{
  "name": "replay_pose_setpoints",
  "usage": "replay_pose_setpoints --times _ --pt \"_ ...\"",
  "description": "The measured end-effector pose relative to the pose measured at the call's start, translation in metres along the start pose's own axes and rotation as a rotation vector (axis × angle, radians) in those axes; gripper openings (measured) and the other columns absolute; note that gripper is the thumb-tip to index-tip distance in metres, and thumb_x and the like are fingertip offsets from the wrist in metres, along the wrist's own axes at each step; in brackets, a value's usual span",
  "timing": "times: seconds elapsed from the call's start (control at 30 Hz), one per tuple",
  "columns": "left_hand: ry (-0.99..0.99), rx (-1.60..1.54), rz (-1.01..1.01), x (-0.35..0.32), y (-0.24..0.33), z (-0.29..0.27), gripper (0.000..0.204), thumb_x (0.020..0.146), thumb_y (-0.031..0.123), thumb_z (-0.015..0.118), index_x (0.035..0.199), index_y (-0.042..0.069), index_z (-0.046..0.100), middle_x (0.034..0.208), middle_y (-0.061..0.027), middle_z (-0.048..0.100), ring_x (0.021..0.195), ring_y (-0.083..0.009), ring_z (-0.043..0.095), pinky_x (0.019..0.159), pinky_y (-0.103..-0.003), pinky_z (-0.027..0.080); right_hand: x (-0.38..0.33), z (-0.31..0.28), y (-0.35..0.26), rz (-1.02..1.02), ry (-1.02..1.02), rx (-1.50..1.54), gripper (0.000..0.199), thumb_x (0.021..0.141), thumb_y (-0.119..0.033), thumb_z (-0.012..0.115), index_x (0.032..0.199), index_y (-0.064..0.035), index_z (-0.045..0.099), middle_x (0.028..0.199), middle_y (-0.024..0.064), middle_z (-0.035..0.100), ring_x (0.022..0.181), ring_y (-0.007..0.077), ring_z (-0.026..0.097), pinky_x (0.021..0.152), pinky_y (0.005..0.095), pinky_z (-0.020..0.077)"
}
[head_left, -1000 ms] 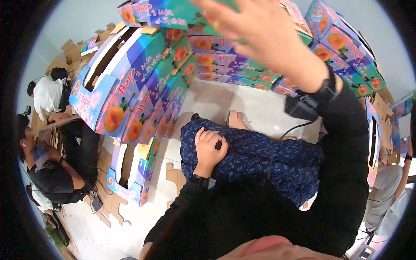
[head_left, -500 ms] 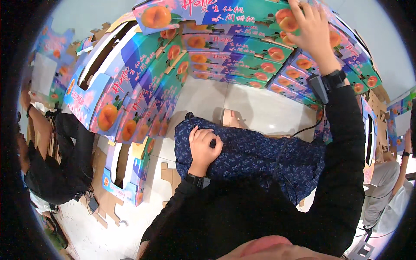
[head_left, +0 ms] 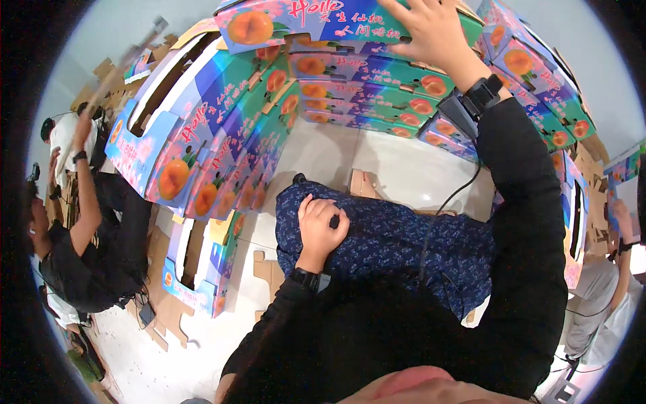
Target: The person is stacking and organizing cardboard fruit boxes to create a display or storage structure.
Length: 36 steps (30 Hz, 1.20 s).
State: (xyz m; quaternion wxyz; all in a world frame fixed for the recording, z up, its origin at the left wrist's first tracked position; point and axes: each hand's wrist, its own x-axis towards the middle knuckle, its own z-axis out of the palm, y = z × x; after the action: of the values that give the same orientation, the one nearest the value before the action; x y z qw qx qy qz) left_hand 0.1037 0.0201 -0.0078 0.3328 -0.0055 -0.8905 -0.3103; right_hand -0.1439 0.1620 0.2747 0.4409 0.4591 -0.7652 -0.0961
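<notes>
My right hand [head_left: 433, 30] reaches up to the top carton [head_left: 303, 27] of the far stack. Its fingers are spread against the carton's right part and grip nothing. The carton is blue, purple and green with a printed peach. My left hand [head_left: 321, 225] rests in my lap on a dark blue patterned garment [head_left: 390, 236]. Its fingers are curled, with a small dark spot between thumb and forefinger that I cannot make out. Both wrists wear black bands, and a black cable runs down from the right one.
Similar stacked cartons stand at the left [head_left: 171, 155] and right [head_left: 531, 74]. Below the left stack lies flat brown cardboard [head_left: 165, 289] on the pale floor [head_left: 229, 323]. A person in black [head_left: 87, 262] sits at the left, another in grey trousers [head_left: 595, 296] at the right.
My right hand has slid left along the top carton, uncovering the right stack. My left hand stays in my lap. The person at the left has raised an arm holding something long.
</notes>
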Motion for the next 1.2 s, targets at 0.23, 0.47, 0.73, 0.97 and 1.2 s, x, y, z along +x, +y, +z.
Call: replay_pose_setpoints --times 0.23,0.47,0.73,0.97,1.2 --pt "0.005 -0.002 0.001 -0.001 -0.001 0.0 0.009 0.068 0.012 0.066 0.066 0.009 0.059 0.08 -0.0065 0.064 0.085 -0.0235 0.06 0.098 -0.044 0.036 0.01 0.007 -0.021 0.071 0.008 0.005 0.106 0.055 -0.036 0.081 0.145 -0.018 0.028 0.138 0.02 0.036 0.124 0.0347 0.037 0.096 0.0553 0.0283" --pt "0.022 -0.009 0.008 -0.001 0.0 -0.002 0.009 0.068 0.012 0.066 0.067 0.008 0.058 0.082 -0.0065 0.064 0.086 -0.0239 0.06 0.098 -0.044 0.036 0.017 0.0 -0.01 0.059 0.028 -0.007 0.1 0.055 -0.031 0.08 0.14 -0.0107 0.032 0.109 0.016 0.051 0.106 0.0315 0.048 0.088 0.0475 0.0346" --pt "0.01 -0.028 -0.004 -0.001 -0.001 -0.003 0.008 0.069 0.011 0.067 0.068 0.009 0.059 0.083 -0.0067 0.064 0.086 -0.024 0.06 0.099 -0.044 0.036 0.022 -0.013 0.041 0.225 0.102 0.128 0.097 0.049 -0.021 0.081 0.134 -0.0054 0.035 0.106 0.0163 0.05 0.102 0.0363 0.048 0.089 0.0442 0.0385" --pt "0.017 -0.036 -0.008 0.0 -0.003 -0.004 0.008 0.069 0.011 0.067 0.069 0.009 0.059 0.083 -0.0065 0.064 0.086 -0.024 0.06 0.098 -0.044 0.037 0.031 -0.006 0.074 0.038 0.213 -0.221 0.092 0.048 -0.017 0.08 0.13 -0.0051 0.039 0.112 0.015 0.048 0.108 0.0342 0.045 0.094 0.0434 0.035" --pt "0.015 -0.041 -0.013 0.0 -0.002 -0.005 0.008 0.068 0.01 0.067 0.069 0.009 0.059 0.083 -0.0059 0.065 0.085 -0.0234 0.06 0.098 -0.044 0.037 0.004 0.047 0.071 0.233 -0.027 -0.213 0.094 0.051 -0.025 0.081 0.132 -0.0062 0.038 0.11 0.0146 0.047 0.107 0.0325 0.045 0.092 0.0441 0.0369"
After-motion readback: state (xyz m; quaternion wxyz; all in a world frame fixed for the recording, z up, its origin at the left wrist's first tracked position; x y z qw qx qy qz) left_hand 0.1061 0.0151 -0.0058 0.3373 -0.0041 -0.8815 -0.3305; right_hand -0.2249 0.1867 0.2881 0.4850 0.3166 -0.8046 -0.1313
